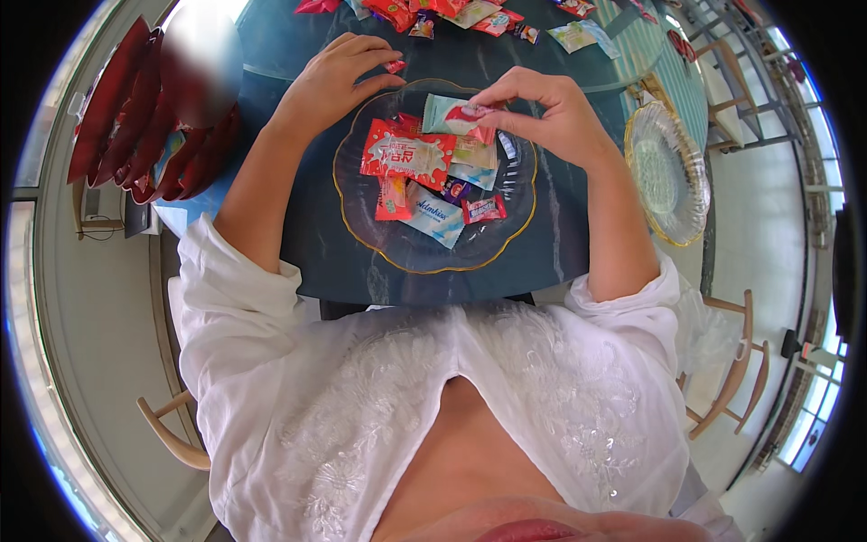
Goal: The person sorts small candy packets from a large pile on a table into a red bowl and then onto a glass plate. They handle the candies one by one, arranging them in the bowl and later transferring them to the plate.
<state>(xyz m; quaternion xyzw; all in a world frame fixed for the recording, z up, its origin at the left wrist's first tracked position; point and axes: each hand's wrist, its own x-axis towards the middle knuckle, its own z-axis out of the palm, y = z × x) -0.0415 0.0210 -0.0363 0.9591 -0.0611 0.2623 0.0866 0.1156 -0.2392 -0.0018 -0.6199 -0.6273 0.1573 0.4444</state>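
Observation:
A clear scalloped plate with a gold rim (376, 252) lies before me, with several wrapped candies on it. Among them are a large red-and-white packet (406, 152), a blue-and-white packet (435, 215) and a small pink-red candy (483, 209). Over the plate's far right part, my right hand (552, 112) pinches a red-and-white wrapped candy (466, 116) between thumb and fingers, just above a pale green packet (437, 108). Beyond the plate's far left edge, my left hand (345, 74) holds a small red wrapped candy (393, 66) at its fingertips.
More wrapped candies (423, 26) lie on the glass turntable (596, 71) at the table's far side. Dark red petal-shaped containers (129, 129) stand at the left. Another gold-rimmed glass dish (667, 173) sits by the right edge. Wooden chairs (735, 366) stand around.

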